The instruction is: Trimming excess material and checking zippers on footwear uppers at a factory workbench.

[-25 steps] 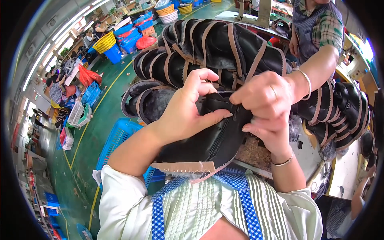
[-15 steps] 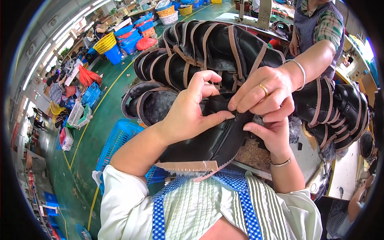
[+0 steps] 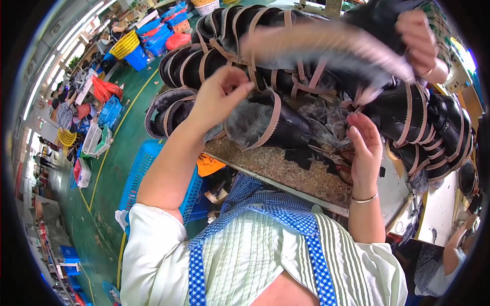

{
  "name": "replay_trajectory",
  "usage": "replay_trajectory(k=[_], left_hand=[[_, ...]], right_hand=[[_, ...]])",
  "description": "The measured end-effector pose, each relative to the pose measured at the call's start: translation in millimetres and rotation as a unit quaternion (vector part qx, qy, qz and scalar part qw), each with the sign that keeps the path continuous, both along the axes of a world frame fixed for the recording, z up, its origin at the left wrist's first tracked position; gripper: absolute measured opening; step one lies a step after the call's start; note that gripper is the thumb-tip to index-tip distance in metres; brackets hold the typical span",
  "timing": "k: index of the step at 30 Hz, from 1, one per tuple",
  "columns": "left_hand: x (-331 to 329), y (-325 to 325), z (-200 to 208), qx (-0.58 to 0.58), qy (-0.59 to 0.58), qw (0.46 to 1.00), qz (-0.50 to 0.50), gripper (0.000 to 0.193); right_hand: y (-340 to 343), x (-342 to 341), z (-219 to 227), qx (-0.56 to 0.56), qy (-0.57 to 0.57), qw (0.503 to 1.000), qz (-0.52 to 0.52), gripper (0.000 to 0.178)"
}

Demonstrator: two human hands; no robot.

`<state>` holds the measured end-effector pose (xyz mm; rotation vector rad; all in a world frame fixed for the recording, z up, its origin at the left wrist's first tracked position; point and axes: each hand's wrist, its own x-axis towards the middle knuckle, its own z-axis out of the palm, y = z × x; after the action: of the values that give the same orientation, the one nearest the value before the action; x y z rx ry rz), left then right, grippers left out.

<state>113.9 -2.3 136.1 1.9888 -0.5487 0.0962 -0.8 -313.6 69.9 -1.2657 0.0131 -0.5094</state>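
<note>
My left hand (image 3: 220,98) hovers over the near boots, its fingers loosely curled, thumb apart and nothing in it. Below its fingertips lies a black boot upper (image 3: 288,125) with grey fleece lining and a zigzag-edged tan strip around its opening. To the right, my right hand (image 3: 365,148) is raised with fingers apart, near a pile of grey fleece scraps (image 3: 326,120). Next to it on the bench are scissors (image 3: 343,164) with reddish-brown handles. Across from me, a co-worker's hand (image 3: 418,41) holds another black boot upper (image 3: 326,46), smeared by motion, with its tan strip.
Rows of black boot uppers (image 3: 189,69) cover the far bench, and more boots (image 3: 444,132) are stacked at right. The bench's worn brown top (image 3: 245,155) has a straight front edge. A blue plastic basket (image 3: 140,173) stands at left on the green floor.
The black boot upper that both my hands and the co-worker's hand were on has left my hands, moving away with the co-worker. My hands have drawn apart, uncovering the bench top and scissors.
</note>
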Motion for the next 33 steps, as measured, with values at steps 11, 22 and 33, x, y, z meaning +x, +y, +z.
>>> replay_trajectory(k=[11, 22, 33], left_hand=[[-57, -44, -46, 0.121, 0.131, 0.972, -0.151, 0.025], [-152, 10, 75, 0.206, -0.030, 0.819, -0.535, 0.033], [-69, -13, 63, 0.119, -0.155, 0.924, -0.328, 0.032]], right_hand=[[52, 2, -51, -0.029, 0.141, 0.974, 0.173, 0.056], [30, 18, 82, -0.438, -0.232, 0.827, 0.266, 0.029], [43, 38, 102, -0.375, -0.254, 0.769, 0.450, 0.028]])
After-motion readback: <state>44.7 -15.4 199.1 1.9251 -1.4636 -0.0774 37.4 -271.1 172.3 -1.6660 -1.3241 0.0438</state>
